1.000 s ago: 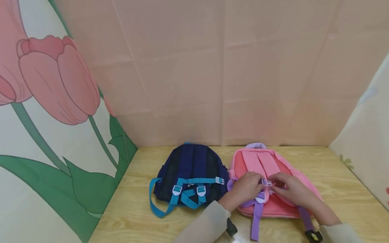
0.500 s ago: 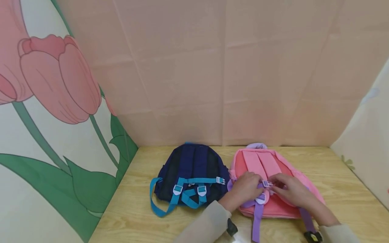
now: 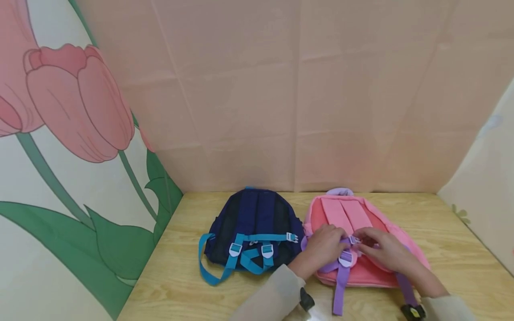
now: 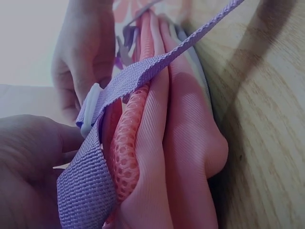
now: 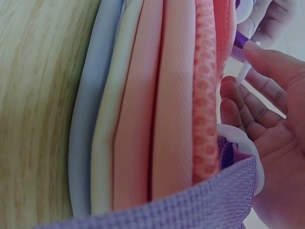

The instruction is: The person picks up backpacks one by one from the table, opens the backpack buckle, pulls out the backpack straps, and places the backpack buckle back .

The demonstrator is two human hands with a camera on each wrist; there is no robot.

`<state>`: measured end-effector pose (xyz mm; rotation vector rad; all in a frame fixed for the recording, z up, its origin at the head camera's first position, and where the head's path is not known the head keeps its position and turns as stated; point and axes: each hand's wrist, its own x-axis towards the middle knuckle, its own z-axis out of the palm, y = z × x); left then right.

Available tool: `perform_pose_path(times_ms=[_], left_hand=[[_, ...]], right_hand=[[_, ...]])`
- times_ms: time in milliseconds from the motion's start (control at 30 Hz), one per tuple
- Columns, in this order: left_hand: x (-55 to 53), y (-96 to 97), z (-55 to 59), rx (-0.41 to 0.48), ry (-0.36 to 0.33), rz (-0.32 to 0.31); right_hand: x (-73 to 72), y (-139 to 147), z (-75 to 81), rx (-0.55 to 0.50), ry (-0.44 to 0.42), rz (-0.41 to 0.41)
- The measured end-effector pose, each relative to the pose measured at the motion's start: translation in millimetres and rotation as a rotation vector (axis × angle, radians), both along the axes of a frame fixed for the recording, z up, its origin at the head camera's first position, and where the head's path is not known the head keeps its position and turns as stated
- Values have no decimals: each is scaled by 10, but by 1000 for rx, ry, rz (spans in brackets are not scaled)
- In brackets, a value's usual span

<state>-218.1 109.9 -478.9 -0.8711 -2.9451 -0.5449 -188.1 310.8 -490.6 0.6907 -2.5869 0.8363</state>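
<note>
A pink backpack point(image 3: 367, 272) with purple webbing lies strap side up in the head view. Over its middle, my left hand point(image 3: 323, 245) pinches a purple strap by its white buckle point(image 3: 354, 240). From the other side my right hand point(image 3: 383, 247) meets the same buckle with thumb and fingertips. In the right wrist view, a thin white buckle part point(image 5: 244, 71) sits between the right thumb and fingers. Below the left fingers is a white strap adjuster point(image 3: 345, 258); a purple strap end point(image 3: 340, 294) hangs from it. The fingers partly hide the buckle.
Left of the pink backpack lies a navy backpack point(image 3: 257, 214) with blue straps and an unfastened white buckle half point(image 3: 292, 237). Both bags rest on a wood-grain table point(image 3: 168, 276). A plain pinkish backdrop point(image 3: 249, 98) stands behind, with a tulip-printed panel point(image 3: 80, 178) at left.
The white buckle has tilted slightly between the fingertips, and its prongs show less than a second ago. The left hand has risen a little; both hands stay over the pink backpack.
</note>
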Motion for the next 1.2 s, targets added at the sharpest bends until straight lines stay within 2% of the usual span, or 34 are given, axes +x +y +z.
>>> perform_pose_path(times_ms=[400,467,667,767,900,1200], left_hand=[[17,6,-10,57,-25,-17],[15,-5,1,50,-19,-25],[-3,-52,39,-28,59,-39],[-15,-61,32,-54,65,-37],[-25,-53,-2,-44,75,-35],[-10,-11,-30,69,-13,-15]], right_hand=[[-17,6,-11,-8,18,12],[-21,10,-9,-13,9,11],[-28,18,9,-24,-33,3],[-26,20,11,-35,-42,12],[-24,22,-4,-50,-42,39],[-38,18,-20,-63,-69,74]])
